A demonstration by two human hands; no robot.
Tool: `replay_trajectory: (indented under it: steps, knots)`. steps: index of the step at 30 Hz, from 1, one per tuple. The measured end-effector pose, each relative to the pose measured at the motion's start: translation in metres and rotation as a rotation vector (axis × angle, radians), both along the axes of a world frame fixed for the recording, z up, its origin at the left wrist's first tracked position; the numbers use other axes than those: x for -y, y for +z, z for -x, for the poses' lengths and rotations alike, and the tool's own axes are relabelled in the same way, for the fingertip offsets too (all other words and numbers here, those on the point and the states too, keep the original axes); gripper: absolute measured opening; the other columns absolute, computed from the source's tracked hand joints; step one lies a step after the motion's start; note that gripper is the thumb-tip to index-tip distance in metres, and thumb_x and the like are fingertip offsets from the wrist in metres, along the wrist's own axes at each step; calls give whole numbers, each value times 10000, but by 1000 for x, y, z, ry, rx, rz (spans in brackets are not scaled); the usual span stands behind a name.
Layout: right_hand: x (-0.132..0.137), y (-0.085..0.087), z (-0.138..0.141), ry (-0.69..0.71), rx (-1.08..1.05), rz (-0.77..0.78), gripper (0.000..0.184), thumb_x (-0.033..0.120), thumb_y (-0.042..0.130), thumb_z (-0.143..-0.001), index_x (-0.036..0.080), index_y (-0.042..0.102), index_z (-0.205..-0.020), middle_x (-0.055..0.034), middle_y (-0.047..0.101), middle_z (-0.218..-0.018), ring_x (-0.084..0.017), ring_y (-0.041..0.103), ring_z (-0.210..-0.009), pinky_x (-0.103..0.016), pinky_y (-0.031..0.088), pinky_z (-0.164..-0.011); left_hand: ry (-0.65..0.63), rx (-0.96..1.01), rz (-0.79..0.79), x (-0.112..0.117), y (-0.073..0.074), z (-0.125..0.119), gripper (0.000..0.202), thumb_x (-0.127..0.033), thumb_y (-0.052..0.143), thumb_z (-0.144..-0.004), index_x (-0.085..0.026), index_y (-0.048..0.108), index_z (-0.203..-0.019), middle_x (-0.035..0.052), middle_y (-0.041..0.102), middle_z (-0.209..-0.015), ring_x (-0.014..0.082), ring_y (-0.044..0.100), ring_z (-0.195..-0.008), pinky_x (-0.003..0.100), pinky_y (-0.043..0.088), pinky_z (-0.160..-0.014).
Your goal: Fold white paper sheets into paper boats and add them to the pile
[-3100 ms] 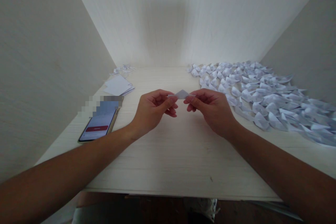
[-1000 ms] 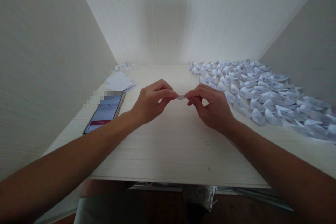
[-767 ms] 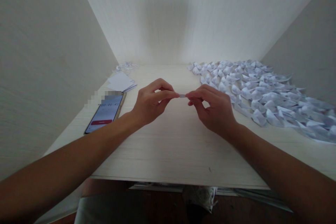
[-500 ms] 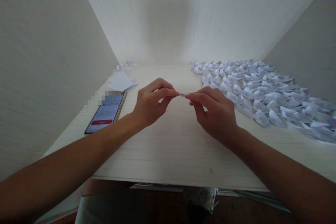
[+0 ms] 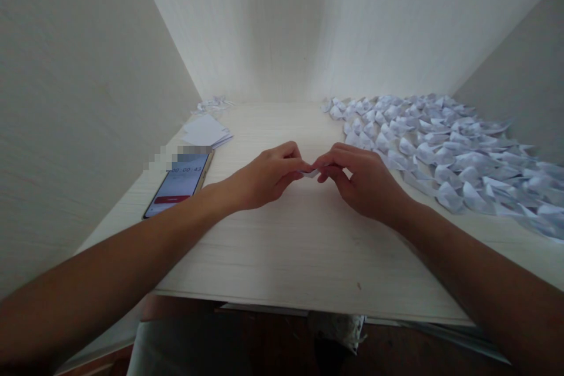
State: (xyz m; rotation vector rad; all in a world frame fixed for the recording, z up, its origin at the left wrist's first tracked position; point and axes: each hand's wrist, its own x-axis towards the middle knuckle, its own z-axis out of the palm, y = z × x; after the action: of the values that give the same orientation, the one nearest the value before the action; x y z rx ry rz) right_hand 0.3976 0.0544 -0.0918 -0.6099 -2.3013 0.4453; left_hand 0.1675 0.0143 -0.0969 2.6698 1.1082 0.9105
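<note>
A small folded piece of white paper [image 5: 311, 173] is pinched between my two hands above the middle of the table. My left hand [image 5: 277, 173] grips its left side with thumb and fingertips. On its other side, my right hand [image 5: 361, 179] closes thumb and index finger on the paper. Most of the piece is hidden by the fingers, so its full shape cannot be made out.
Many folded white paper boats [image 5: 440, 147] cover the right side of the white table [image 5: 282, 247]. At left lie a stack of paper sheets [image 5: 205, 129], a phone [image 5: 180, 179] showing a timer, and paper strips [image 5: 214, 104] behind. Walls [image 5: 282, 29] enclose three sides.
The hands have drawn closer together and the paper between them has dipped slightly, showing a white face below the fingers. The view has shifted a little.
</note>
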Motion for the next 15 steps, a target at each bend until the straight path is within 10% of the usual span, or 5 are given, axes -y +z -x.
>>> replay_trajectory:
  steps: [9,15]
  knots:
    - [1,2,1,63,47,297,220,61,589,-862,206,752,-894,3,789,-766,-170,741,-740,-297,523,-730,-67,-147,208,3,2,1,217,-161,500,-1016,-171,709,-1072,77,619,-1004,168,615,-856,288,497,-765]
    - [-2,3,-1,87,93,176,251,53,567,-870,214,758,-889,5,759,-775,-145,704,-709,-278,502,-715,-40,-231,218,6,2,-1,230,-156,456,-1031,-162,680,-1084,84,601,-1046,166,608,-847,288,485,-755]
